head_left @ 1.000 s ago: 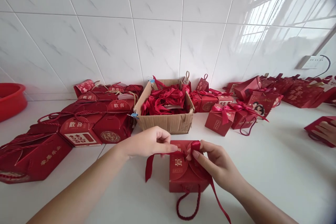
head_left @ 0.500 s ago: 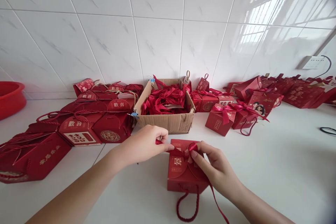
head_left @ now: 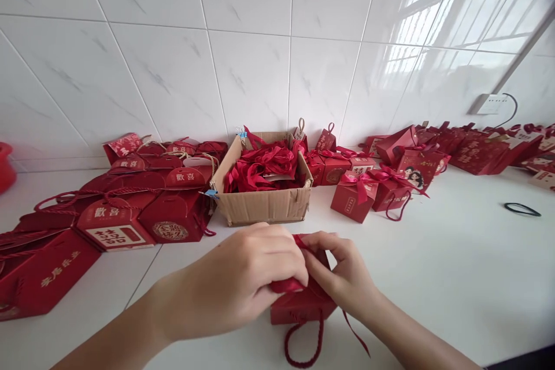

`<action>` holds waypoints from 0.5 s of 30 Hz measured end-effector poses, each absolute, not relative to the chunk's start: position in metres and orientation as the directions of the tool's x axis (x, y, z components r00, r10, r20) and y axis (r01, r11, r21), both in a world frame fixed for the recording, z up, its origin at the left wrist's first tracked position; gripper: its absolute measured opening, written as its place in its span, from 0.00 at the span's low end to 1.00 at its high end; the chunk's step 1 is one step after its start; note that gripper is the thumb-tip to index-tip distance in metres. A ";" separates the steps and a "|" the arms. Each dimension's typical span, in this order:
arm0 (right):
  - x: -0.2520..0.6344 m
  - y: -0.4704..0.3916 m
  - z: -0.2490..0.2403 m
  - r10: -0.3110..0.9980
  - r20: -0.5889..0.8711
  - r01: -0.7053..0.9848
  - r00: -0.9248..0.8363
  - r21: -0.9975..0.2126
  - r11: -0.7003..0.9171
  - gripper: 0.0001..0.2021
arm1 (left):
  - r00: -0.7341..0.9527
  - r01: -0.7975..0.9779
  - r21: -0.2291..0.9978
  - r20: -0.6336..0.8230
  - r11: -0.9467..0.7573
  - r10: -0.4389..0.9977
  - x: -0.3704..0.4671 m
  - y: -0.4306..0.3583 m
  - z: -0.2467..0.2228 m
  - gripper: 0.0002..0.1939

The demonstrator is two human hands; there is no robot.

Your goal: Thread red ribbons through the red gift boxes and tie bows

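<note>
A red gift box (head_left: 299, 307) sits on the white counter in front of me, its rope handle (head_left: 303, 352) lying toward me. My left hand (head_left: 243, 277) is over the box's left part, fingers curled round a red ribbon (head_left: 287, 285). My right hand (head_left: 342, 269) pinches the ribbon at the top of the box, thumb against fingertips. One thin ribbon end trails out below the right hand onto the counter. Both hands cover most of the box's lid and the ribbon's crossing.
Just behind stands a cardboard box (head_left: 264, 205) full of red ribbons. Several red gift boxes (head_left: 173, 222) crowd the left. Bow-tied boxes (head_left: 355, 199) and more packages stand at the right. A black loop (head_left: 522, 209) lies far right; a red basin (head_left: 5, 167) is at the left edge.
My left hand has come from the box's left side up and over its lid, bringing the ribbon across. The right hand keeps its pinch. The view has shifted slightly right.
</note>
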State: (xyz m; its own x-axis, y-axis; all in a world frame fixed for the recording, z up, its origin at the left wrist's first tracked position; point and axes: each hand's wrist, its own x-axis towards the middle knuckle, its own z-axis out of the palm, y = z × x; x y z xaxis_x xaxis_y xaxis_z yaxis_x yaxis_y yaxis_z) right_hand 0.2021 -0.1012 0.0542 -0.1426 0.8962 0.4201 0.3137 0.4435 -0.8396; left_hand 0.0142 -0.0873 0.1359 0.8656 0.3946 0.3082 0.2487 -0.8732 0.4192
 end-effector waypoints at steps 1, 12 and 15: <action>0.202 -0.102 0.055 0.870 0.464 0.343 -0.165 -0.801 0.492 0.06 | 0.858 0.220 0.440 0.339 -0.871 0.387 0.016 -0.087 0.134 0.12; 0.206 -0.112 0.061 0.697 0.579 0.321 -0.422 -0.624 0.713 0.06 | 0.622 0.092 0.958 0.156 -0.270 0.767 0.034 -0.078 0.118 0.14; 0.205 -0.112 0.062 0.729 0.534 0.316 -0.428 -0.667 0.674 0.09 | 0.541 0.227 0.914 0.169 -0.337 0.824 0.038 -0.070 0.106 0.16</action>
